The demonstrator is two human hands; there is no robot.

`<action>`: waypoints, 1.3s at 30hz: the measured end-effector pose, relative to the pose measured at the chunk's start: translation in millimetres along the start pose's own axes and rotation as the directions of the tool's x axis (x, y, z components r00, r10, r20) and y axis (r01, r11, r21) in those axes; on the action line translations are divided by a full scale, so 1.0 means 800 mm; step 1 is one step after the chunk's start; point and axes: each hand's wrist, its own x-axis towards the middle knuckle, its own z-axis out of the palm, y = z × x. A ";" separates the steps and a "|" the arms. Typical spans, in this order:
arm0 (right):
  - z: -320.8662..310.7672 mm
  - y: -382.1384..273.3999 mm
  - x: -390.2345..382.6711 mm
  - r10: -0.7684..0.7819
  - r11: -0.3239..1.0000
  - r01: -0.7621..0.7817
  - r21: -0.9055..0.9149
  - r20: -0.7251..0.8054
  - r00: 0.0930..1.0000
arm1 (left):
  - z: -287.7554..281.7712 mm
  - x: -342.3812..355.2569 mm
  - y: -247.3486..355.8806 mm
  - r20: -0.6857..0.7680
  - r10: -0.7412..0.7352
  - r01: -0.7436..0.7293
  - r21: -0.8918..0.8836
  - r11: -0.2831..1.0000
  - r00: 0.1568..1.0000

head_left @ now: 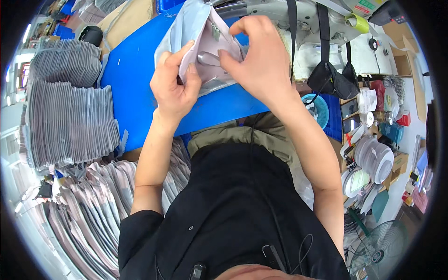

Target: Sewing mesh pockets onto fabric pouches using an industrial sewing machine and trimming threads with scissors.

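Observation:
A fabric pouch [179, 35], pale blue-grey outside and pink inside, is held up over the blue tabletop with its mouth spread. My left hand [176, 86] grips the near left edge of it, thumb on the pink side. At the pouch's right side is my right hand [263, 60], index finger bent at the edge and thumb reaching into the opening; its other fingers are mostly hidden. A shiny grey rounded piece [208, 59] shows inside, close to my right thumb; its kind is unclear. A small label [215, 31] sits on the lining.
Stacks of grey fabric pieces [72, 123] stand left of the blue tabletop [133, 88], more hanging below. A sewing machine [305, 28] is at the back right, with a black strapped pouch [333, 79] hanging before it. Right are a turquoise basket [317, 111] and a fan [378, 254].

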 end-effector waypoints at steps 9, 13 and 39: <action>-0.001 0.019 -0.019 0.246 0.935 -0.295 0.196 0.238 0.940 | 0.004 0.015 0.021 0.166 0.072 -0.083 0.058 0.995 0.983; 0.008 0.020 -0.040 0.477 0.424 -0.656 0.624 0.462 0.748 | 0.005 0.028 0.027 0.388 0.150 -0.214 0.126 0.969 0.909; 0.086 0.013 0.049 0.522 0.043 -0.506 0.862 0.412 0.747 | 0.008 0.136 -0.051 0.596 0.096 -0.264 0.202 0.943 0.798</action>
